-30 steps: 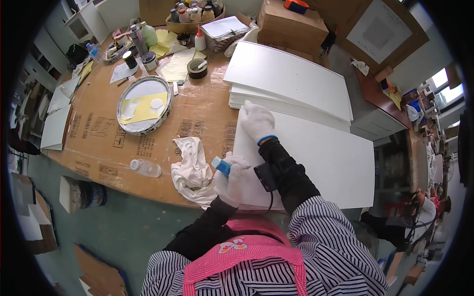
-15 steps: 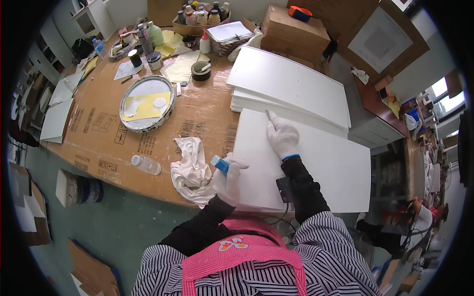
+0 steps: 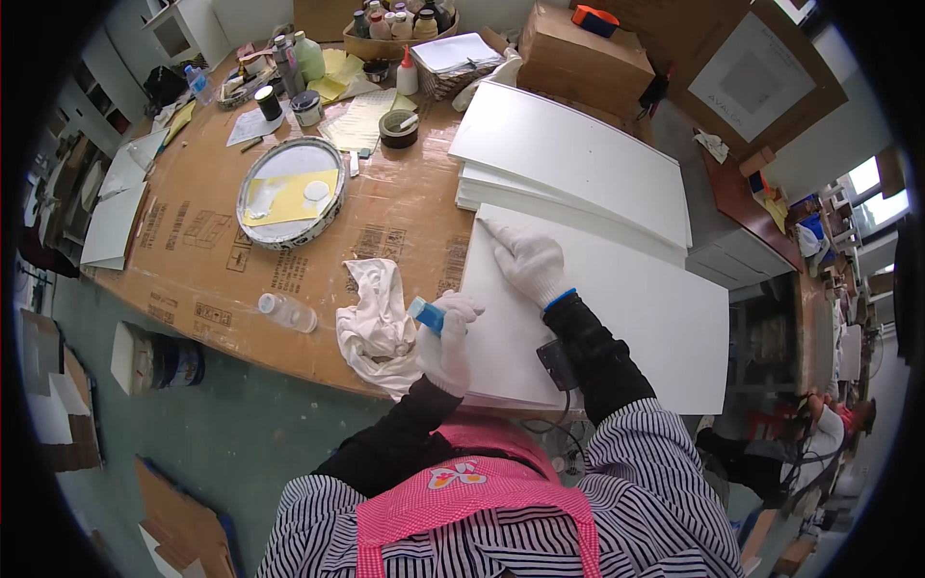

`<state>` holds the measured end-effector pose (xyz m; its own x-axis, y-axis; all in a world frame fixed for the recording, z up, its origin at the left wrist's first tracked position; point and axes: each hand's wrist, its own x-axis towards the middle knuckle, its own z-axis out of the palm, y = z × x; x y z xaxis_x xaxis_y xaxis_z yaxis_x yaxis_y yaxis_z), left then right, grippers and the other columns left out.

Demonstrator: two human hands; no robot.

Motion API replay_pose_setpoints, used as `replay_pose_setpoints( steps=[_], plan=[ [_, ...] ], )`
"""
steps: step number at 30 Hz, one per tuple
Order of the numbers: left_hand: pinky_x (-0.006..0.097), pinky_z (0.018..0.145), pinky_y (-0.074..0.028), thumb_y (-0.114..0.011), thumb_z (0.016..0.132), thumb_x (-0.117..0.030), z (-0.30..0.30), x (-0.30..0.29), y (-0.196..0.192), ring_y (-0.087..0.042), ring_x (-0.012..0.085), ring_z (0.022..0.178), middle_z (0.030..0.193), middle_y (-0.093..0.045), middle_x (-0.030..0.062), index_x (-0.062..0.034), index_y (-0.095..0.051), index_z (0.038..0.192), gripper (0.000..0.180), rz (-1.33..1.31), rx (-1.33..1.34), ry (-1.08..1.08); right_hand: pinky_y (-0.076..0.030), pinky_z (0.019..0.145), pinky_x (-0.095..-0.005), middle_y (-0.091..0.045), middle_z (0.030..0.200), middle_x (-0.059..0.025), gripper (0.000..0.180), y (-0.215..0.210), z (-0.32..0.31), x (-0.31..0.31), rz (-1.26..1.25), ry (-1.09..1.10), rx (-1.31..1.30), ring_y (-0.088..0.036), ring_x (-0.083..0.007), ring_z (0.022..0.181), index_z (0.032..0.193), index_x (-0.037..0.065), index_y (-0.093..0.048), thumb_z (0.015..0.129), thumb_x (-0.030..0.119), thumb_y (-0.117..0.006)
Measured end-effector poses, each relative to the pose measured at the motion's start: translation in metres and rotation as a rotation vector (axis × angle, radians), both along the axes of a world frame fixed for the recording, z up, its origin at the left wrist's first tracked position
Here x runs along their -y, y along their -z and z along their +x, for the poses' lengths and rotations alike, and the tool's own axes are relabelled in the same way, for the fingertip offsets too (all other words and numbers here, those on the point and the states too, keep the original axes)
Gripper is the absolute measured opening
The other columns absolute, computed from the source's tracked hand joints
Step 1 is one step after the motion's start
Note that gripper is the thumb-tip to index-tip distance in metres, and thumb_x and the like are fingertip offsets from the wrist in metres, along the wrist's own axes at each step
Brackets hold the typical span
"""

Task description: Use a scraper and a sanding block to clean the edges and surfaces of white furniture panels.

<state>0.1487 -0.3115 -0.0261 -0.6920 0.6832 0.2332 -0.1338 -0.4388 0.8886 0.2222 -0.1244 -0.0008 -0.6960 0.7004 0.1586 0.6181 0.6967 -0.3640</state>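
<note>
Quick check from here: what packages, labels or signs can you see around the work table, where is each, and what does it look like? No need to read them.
Brown cardboard box: far edge of table, closed, orange item on top.
Flat cardboard panel: far right, leaning, square white label.
Cardboard table cover: dark printed shipping marks.
Small clear bottle: lying near front edge.
Box of bottles: far edge, open.

Small blue block (image 3: pixel 425 314) gripped in left hand (image 3: pixel 448 339), big white board (image 3: pixel 617 318) flat under right hand (image 3: pixel 528 262)
</note>
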Motion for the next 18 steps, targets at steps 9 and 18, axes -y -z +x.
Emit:
replay_pose_setpoints(
  steps=[9, 18],
  plan=[
    [0.038, 0.091, -0.046, -0.049, 0.102, -0.026, 0.002, 0.0, -0.005, -0.06, 0.0231, 0.097, 0.102, -0.063, 0.0156, -0.0013, -0.059, 0.093, 0.028, -0.002, 0.043, 0.0, -0.056, 0.085, -0.0406, -0.071, 0.113, -0.0161, 0.039, -0.004, -0.005, -0.009, -0.039, 0.0, -0.167, -0.07, -0.0326, 0.099, 0.13, 0.015, -0.067, 0.093, 0.025, -0.059],
    [0.038, 0.091, -0.047, -0.049, 0.102, -0.026, 0.002, -0.001, -0.005, -0.06, 0.0232, 0.096, 0.1, -0.064, 0.015, -0.0018, -0.059, 0.092, 0.028, 0.007, 0.036, 0.003, -0.055, 0.086, -0.0406, -0.07, 0.114, -0.0174, 0.039, 0.001, -0.003, -0.013, -0.021, -0.039, -0.177, -0.069, -0.0342, 0.101, 0.132, 0.013, -0.065, 0.094, 0.023, -0.058]
  ],
)
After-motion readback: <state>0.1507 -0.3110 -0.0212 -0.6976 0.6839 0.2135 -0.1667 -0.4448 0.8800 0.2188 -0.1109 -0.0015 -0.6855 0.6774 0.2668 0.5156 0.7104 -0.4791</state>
